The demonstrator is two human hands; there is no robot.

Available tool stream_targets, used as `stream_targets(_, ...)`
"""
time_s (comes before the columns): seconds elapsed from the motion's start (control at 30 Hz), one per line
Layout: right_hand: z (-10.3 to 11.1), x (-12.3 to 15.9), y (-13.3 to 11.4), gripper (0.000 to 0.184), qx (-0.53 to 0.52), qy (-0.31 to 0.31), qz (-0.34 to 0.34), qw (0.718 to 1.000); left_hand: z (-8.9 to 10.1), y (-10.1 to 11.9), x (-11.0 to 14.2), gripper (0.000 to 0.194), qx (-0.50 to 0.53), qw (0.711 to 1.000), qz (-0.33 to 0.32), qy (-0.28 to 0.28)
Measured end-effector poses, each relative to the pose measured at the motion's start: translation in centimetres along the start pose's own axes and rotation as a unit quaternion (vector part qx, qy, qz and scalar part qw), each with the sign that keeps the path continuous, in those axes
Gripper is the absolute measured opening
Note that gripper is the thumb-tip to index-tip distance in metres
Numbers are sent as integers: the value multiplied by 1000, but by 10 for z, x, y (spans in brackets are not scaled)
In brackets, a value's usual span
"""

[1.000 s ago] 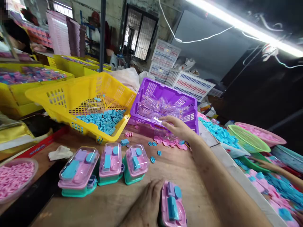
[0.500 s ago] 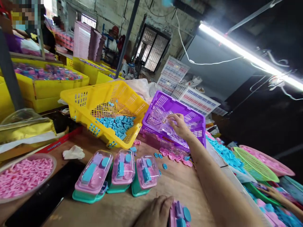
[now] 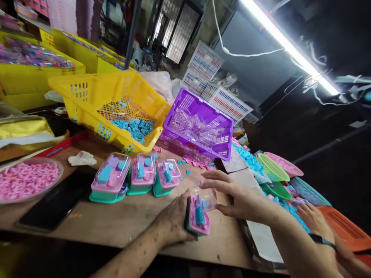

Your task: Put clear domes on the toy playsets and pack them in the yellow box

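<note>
My left hand [image 3: 174, 218] is wrapped round the side of a small toy box [image 3: 202, 226] with a pink top, light blue and lilac pieces and a teal base. My right hand [image 3: 237, 195] grips a clear plastic cover [image 3: 211, 197] between thumb and fingers, tilted at the top of that box. Left of my hands stand three similar boxes, each under a clear cover: a left one [image 3: 111, 175], a middle one [image 3: 143, 172] and a right one [image 3: 168, 175]. Behind them, a purple basket [image 3: 226, 151] contains clear plastic covers.
A yellow basket [image 3: 78, 110] with light blue pieces stands at the back. A bowl of pink pieces [image 3: 29, 175] and a black phone-like slab [image 3: 55, 204] lie left. Small pink and blue parts [image 3: 195, 162] are scattered near the purple basket. A co-worker's hand [image 3: 314, 220] works at right.
My right hand has come back from the purple basket with a clear cover. My left hand and the box show fully now, as the view has tilted down and shifted right.
</note>
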State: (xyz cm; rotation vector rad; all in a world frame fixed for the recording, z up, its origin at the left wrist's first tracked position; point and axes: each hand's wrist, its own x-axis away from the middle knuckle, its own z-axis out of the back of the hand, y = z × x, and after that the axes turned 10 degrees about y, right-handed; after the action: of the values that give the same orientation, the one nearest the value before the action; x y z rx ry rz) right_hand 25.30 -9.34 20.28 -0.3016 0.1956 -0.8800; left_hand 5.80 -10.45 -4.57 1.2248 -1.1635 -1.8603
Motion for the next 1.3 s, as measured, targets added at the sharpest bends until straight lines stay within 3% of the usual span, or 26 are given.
stream_targets(0.1, -38, 15, -3, 59, -30, -45, -7, 999, -1, -1, 0, 160, 6, 999, 34, -4)
stream_targets(0.2, -78, 26, -4, 45, -58, 31, -35, 997, -3, -4, 0, 163, 9, 999, 38, 6)
stream_targets(0.27, -98, 33, -2, 60, -45, 117, -69, 990, -4, -5, 0, 160, -3, 1000, 28, 10)
stream_targets(0.33, -108, 39, 1, 80, -33, 162, -105, 981, -3, -6, -1, 152, -24, 1000, 10, 10)
stream_targets(0.5, -92, 50, 5, 78, -104, 128, -116, 979, 1, -2, -2, 127, -49, 998, -36, 23)
stream_targets(0.63, -71, 53, 0, 75, -39, 134, -61, 988, 3, 2, -3, 123, -54, 998, -43, 11)
stream_targets(0.73, -74, 51, -6, 79, -17, 77, -42, 996, 3, 3, -3, 126, -64, 997, -37, 9)
stream_targets(0.8, -87, 48, -9, 71, -13, 71, -62, 995, 2, 2, -2, 127, -65, 997, -35, 13)
stream_targets(0.93, -119, 44, -12, 56, 58, 151, -131, 978, -1, -1, -2, 122, -73, 997, -31, 15)
stream_targets(1.03, -133, 41, -11, 67, 100, 199, -136, 965, -1, 1, -2, 122, -88, 995, -40, 10)
stream_targets(1.1, -135, 39, -8, 72, 113, 231, -126, 958, -1, 4, -2, 124, -97, 994, -40, 14)
stream_targets(1.3, -127, 40, -3, 55, 152, 255, -70, 952, 0, 8, -2, 121, -102, 994, -22, 14)
